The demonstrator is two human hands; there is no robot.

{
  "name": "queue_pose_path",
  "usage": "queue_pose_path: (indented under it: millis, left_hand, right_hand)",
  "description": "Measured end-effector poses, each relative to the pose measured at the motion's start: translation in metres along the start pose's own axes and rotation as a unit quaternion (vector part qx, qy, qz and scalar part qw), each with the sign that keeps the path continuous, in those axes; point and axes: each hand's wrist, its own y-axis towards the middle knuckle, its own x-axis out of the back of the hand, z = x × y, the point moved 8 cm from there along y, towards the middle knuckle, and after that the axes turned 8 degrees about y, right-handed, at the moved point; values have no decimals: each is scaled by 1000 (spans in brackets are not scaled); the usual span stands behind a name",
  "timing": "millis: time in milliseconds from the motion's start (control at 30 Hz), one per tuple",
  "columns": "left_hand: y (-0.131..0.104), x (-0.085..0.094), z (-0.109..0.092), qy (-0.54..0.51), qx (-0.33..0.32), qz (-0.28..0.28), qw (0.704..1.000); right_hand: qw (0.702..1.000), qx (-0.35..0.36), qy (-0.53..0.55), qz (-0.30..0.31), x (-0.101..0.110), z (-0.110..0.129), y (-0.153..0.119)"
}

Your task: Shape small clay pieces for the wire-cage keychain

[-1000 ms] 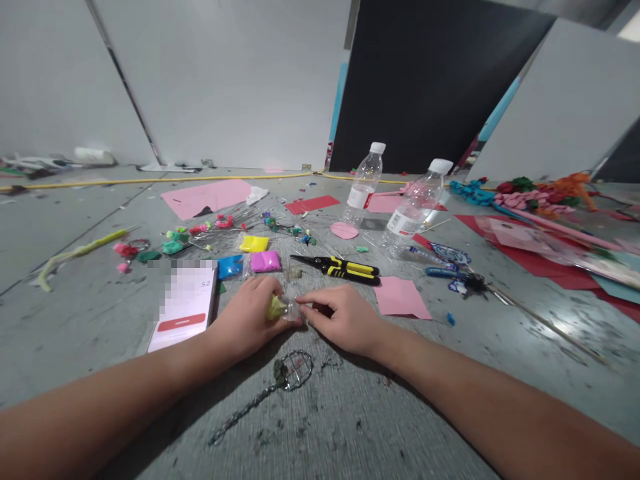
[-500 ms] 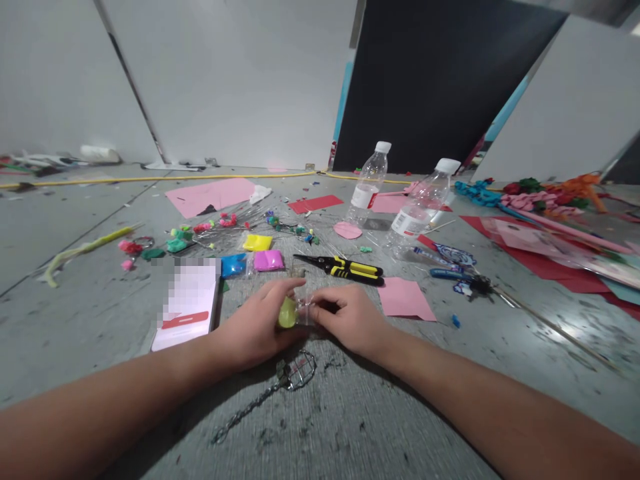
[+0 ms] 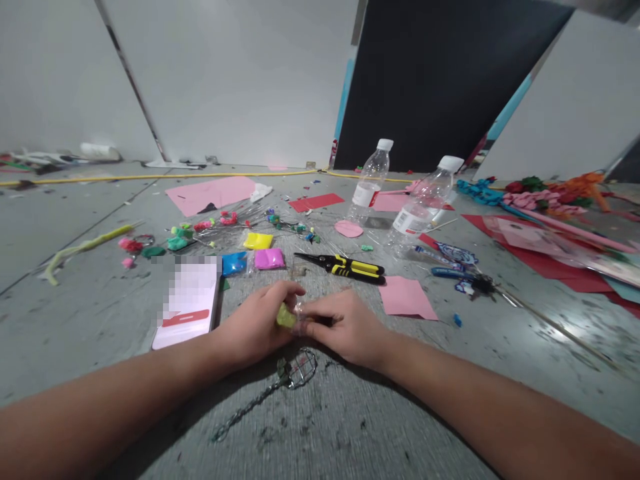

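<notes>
I have a small yellow-green packet (image 3: 285,316) at the centre of my view, low over the grey surface (image 3: 320,433), caught between both hands. The left hand (image 3: 257,320) curls around its left side, the index finger arched over the top; its thumb is mostly out of my sight, so I cannot tell how hard it presses. The right hand (image 3: 353,327) has thumb and forefinger closed in a pinch on the clear film at the packet's right end.

Half a second ago I saw more film between the yellow-green part and the right fingertips. Those fingertips have since come in toward the left hand, and the film looks bunched. To my eye that means a shorter grip, close to the filling; I cannot make out any tear.

Just below the hands I see a twisted-wire piece (image 3: 263,395), its looped end toward them. Just above lie black-and-yellow pliers (image 3: 345,266), with magenta (image 3: 269,258), blue (image 3: 234,264) and yellow (image 3: 259,241) packets to their left. A phone (image 3: 187,300) lies left of the hands, a pink paper square (image 3: 407,298) to their right. Farther out, at upper right of centre, stand two clear bottles (image 3: 423,207).
</notes>
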Motion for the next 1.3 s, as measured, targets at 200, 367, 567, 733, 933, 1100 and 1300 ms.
queue_pose_path:
  millis: [200, 367, 567, 733, 933, 1100, 1300]
  left_hand:
    - [2, -2, 3, 9, 3, 4, 1000]
    - [2, -4, 6, 35, 7, 6, 999]
    - [-4, -5, -15, 57, -24, 32, 998]
    - [-7, 3, -24, 67, -36, 31, 997]
    - [1, 7, 5, 113, 29, -1, 993]
    - [4, 12, 14, 138, 52, -29, 989]
    - [1, 25, -12, 111, -17, -59, 992]
  right_hand:
    - [1000, 24, -12, 3, -3, 2, -3]
    - [1000, -2, -7, -26, 1, -2, -1]
    - [999, -13, 27, -37, -10, 3, -2]
    - [991, -49, 88, -91, 6, 2, -5]
    - [941, -129, 197, -243, 54, -34, 1]
    - [935, -175, 246, -186, 32, -46, 6]
    - [933, -197, 268, -136, 17, -36, 2]
